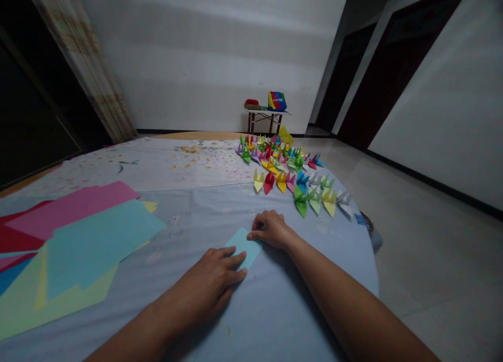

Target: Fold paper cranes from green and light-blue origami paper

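A small light-blue piece of paper (242,241) lies on the cloth-covered table in front of me, apparently folded to a small rectangle. My left hand (222,272) rests flat on its near left side, fingers spread and pressing it down. At the paper's right edge, my right hand (270,230) has thumb and curled fingers pinched on the paper. Many folded paper cranes (281,182) in several colours stand in rows beyond my right hand.
To the left lies a loose pile of coloured paper sheets (102,236), blue, pink, red and yellow. A patterned cloth (157,165) covers the far table. Against the wall stands a small table (271,112) bearing a colourful box (277,101). The table's curved edge runs along the right.
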Tool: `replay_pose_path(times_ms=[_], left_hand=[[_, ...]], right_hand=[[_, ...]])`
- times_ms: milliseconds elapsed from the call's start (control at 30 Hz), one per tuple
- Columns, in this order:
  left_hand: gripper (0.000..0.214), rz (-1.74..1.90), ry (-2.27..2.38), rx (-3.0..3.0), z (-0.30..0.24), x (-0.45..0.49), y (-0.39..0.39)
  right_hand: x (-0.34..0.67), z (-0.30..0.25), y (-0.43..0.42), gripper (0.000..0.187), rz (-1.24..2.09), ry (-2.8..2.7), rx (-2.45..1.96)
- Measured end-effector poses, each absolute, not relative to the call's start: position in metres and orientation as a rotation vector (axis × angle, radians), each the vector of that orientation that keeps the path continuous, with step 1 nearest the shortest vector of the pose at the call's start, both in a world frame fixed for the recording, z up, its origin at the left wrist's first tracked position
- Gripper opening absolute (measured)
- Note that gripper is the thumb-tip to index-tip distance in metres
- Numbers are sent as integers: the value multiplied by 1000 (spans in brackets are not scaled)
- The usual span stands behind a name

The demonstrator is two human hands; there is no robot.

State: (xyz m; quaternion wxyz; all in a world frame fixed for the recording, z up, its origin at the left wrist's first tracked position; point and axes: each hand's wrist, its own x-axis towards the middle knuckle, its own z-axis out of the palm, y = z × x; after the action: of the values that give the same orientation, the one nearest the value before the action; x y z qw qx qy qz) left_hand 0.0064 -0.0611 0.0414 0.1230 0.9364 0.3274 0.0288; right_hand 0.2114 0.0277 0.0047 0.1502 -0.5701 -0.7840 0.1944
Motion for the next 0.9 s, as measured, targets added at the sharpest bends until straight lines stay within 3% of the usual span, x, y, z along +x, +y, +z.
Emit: replay_pose_path(times_ms=[133,333,467,733,900], left_hand=[[39,77,982,2709,44,8,-61],[38,96,999,2694,45,9,-61],[36,175,967,2693,41,10,-63],[39,166,982,2672,46,17,-68],[40,150,1000,2679,47,17,-69]], right_hand=[[213,8,25,28,570,-2241,-1608],[211,11,18,48,568,-2296,-1557],[208,10,18,51,565,-2303,-1596],[214,7,29,27,565,-2209,-1654],[217,8,27,26,539,-2204,-1551]])
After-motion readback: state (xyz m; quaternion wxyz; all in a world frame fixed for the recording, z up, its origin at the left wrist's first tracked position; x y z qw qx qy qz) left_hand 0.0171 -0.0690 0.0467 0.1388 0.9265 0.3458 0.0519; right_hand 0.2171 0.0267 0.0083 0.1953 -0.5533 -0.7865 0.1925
